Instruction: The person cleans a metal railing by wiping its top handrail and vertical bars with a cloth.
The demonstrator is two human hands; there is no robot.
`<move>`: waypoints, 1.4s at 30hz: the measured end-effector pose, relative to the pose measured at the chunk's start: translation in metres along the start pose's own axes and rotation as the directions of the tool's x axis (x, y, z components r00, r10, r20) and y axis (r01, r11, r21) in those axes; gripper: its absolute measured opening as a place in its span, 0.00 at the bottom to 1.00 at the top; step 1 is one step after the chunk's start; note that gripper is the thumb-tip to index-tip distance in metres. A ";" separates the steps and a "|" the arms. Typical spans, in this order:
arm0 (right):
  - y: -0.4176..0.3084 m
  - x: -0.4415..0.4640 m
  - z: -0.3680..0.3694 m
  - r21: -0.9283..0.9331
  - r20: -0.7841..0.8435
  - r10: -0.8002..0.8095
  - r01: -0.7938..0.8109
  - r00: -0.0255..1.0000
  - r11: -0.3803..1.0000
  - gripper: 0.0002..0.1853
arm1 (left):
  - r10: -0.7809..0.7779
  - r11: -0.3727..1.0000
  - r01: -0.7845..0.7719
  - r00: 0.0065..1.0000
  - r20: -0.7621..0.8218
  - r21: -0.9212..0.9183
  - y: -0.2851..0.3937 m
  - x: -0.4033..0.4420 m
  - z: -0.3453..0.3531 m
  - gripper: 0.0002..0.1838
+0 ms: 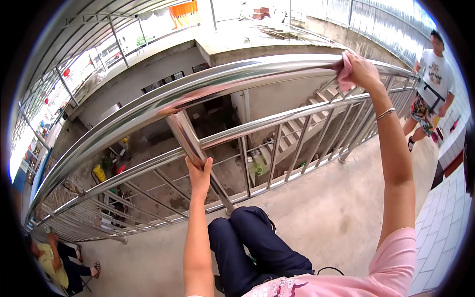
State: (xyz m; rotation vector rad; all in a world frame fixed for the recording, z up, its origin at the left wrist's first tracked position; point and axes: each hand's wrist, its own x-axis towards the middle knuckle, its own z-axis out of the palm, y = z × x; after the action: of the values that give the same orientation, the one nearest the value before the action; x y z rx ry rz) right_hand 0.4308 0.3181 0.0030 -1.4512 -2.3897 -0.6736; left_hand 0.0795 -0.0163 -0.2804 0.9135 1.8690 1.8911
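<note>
A shiny metal railing (237, 72) curves across the view, with a thick top rail and thinner bars below. My right hand (363, 72) presses a pink cloth (345, 74) against the top rail at the upper right, its fingers closed over the cloth. Lower and nearer the centre, my left hand (199, 173) is wrapped round an upright post (187, 136) of the railing, just below the level of the second rail. Part of the cloth is hidden under my right hand.
A person (433, 89) in a white shirt stands by the railing at the right. Another person (59, 260) in yellow sits at the lower left. Stairs (297, 128) and a courtyard lie below, beyond the railing. A white tiled wall (445, 213) runs along the right.
</note>
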 end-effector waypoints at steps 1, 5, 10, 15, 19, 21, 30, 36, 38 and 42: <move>-0.013 -0.002 -0.004 0.032 0.005 -0.031 0.031 0.999 0.999 0.47 | 0.009 1.000 -0.009 1.000 -0.023 0.001 0.002 -0.001 0.001 0.49; -0.080 -0.028 -0.019 0.066 -0.245 -0.236 0.260 0.940 0.963 0.43 | 0.052 0.998 -0.053 0.998 -0.032 -0.046 -0.008 0.001 0.002 0.38; -0.122 -0.039 0.006 0.299 -0.682 -0.233 0.555 0.693 0.776 0.35 | 0.135 0.988 -0.136 0.991 -0.013 -0.075 -0.014 0.007 0.002 0.37; -0.114 -0.064 0.072 0.340 -0.723 -0.072 0.445 0.687 0.829 0.38 | 0.143 0.988 -0.143 0.990 -0.010 -0.054 -0.011 0.002 0.001 0.38; -0.087 -0.078 0.142 0.497 -0.648 0.231 0.173 0.726 0.850 0.39 | 0.109 0.994 -0.109 0.994 -0.020 -0.003 -0.007 0.001 0.002 0.39; -0.076 -0.080 0.166 0.468 -0.515 0.207 0.071 0.831 0.881 0.40 | 0.118 0.992 -0.119 0.993 -0.026 -0.038 -0.010 0.001 0.004 0.39; -0.075 -0.120 0.199 0.346 -0.587 -0.001 0.251 0.809 0.904 0.26 | 0.136 0.990 -0.133 0.989 -0.060 0.046 -0.016 0.003 0.002 0.37; -0.051 -0.184 0.262 0.967 0.230 -0.055 -0.222 0.972 0.123 0.24 | 0.161 0.986 -0.163 0.985 -0.054 -0.022 -0.019 0.007 0.001 0.36; -0.042 -0.168 0.225 0.832 0.546 0.275 -0.473 0.791 -0.291 0.23 | 0.150 0.987 -0.153 0.987 -0.056 -0.050 -0.022 0.004 0.001 0.35; -0.016 -0.099 0.170 0.964 -0.244 0.628 0.254 0.739 0.076 0.11 | 0.199 0.979 -0.200 0.979 -0.044 -0.034 -0.033 0.009 -0.002 0.32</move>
State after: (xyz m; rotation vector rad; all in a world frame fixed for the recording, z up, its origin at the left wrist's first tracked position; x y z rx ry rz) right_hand 0.4654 0.3241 -0.1913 -0.6171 -1.2738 0.5479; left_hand 0.0642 -0.0093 -0.3109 1.0943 1.8158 2.0683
